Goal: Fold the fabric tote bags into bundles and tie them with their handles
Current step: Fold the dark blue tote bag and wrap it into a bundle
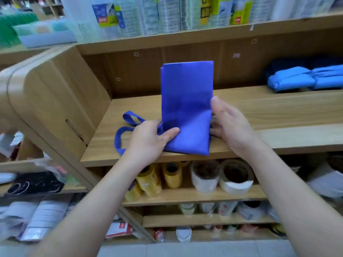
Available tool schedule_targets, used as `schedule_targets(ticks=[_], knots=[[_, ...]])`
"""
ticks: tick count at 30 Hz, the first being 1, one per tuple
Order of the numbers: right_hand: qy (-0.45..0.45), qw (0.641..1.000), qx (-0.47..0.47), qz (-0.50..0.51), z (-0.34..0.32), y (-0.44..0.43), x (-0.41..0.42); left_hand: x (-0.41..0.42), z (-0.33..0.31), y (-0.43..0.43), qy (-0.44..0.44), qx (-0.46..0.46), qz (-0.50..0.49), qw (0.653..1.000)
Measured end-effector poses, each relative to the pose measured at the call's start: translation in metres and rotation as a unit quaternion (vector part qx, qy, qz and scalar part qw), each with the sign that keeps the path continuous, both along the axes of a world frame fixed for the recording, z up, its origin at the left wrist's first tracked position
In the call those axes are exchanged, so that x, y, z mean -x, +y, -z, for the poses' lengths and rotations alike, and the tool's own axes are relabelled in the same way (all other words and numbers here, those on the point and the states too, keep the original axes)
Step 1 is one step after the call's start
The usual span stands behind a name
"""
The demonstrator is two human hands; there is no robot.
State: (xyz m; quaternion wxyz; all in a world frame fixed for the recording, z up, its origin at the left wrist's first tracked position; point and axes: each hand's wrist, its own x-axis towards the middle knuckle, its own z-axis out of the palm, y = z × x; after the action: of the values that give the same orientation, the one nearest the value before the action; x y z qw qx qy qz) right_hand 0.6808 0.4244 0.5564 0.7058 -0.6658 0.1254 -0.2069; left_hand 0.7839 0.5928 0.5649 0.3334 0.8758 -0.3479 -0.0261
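Observation:
A royal-blue fabric tote bag [186,101], folded into a narrow strip, lies on the wooden shelf [259,112] with its far half lifted upright. Its two handles [123,130] loop out to the left on the shelf. My left hand [148,140] grips the bag's near left edge, thumb on top of the cloth. My right hand [229,123] holds the right edge at the crease, thumb along the raised flap and fingers behind it.
Light-blue tied bag bundles [297,79] lie at the shelf's back right. The shelf's side panel [52,93] rises on the left. Tape rolls [235,176] and yellow rolls [172,175] fill the shelf below; packaged goods [167,13] stand above.

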Motion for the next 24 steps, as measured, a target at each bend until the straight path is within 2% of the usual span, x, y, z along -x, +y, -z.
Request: schedule_targets(ticks=[3, 5, 7, 9, 10, 11, 13, 14, 16, 19, 20, 24], knots=[[0.029, 0.983, 0.148, 0.107, 0.009, 0.001, -0.006, 0.006, -0.008, -0.011, -0.101, -0.118, -0.041, 0.987], [0.065, 0.958, 0.234, 0.155, 0.013, 0.003, -0.009, 0.008, -0.004, -0.013, -0.211, -0.167, -0.080, 0.960], [0.076, 0.939, 0.287, 0.173, 0.020, 0.004, -0.012, 0.008, 0.001, -0.011, -0.314, -0.131, -0.068, 0.938], [0.110, 0.911, 0.355, 0.181, 0.025, 0.007, -0.015, 0.005, 0.011, -0.010, -0.404, -0.088, 0.043, 0.910], [0.140, 0.890, 0.392, 0.186, 0.026, 0.007, -0.016, 0.002, 0.015, -0.010, -0.406, -0.090, 0.107, 0.903], [0.168, 0.872, 0.420, 0.188, 0.026, 0.006, -0.016, 0.000, 0.017, -0.011, -0.368, -0.107, 0.161, 0.910], [0.214, 0.862, 0.424, 0.177, 0.022, 0.002, -0.016, -0.003, 0.017, -0.012, -0.247, -0.144, 0.210, 0.935], [0.237, 0.865, 0.410, 0.165, 0.018, -0.002, -0.016, -0.004, 0.017, -0.011, -0.218, -0.154, 0.216, 0.939], [0.248, 0.882, 0.371, 0.148, 0.010, -0.011, -0.020, -0.003, 0.019, -0.008, -0.218, -0.159, 0.224, 0.936], [0.197, 0.949, 0.211, 0.129, -0.003, -0.027, -0.038, 0.002, 0.019, -0.004, -0.227, -0.152, 0.235, 0.933], [0.177, 0.960, 0.173, 0.127, -0.004, -0.029, -0.045, 0.004, 0.019, -0.002, -0.223, -0.147, 0.239, 0.934], [0.148, 0.959, 0.191, 0.148, 0.000, -0.028, -0.063, 0.005, 0.023, 0.004, -0.230, -0.209, 0.261, 0.914]])
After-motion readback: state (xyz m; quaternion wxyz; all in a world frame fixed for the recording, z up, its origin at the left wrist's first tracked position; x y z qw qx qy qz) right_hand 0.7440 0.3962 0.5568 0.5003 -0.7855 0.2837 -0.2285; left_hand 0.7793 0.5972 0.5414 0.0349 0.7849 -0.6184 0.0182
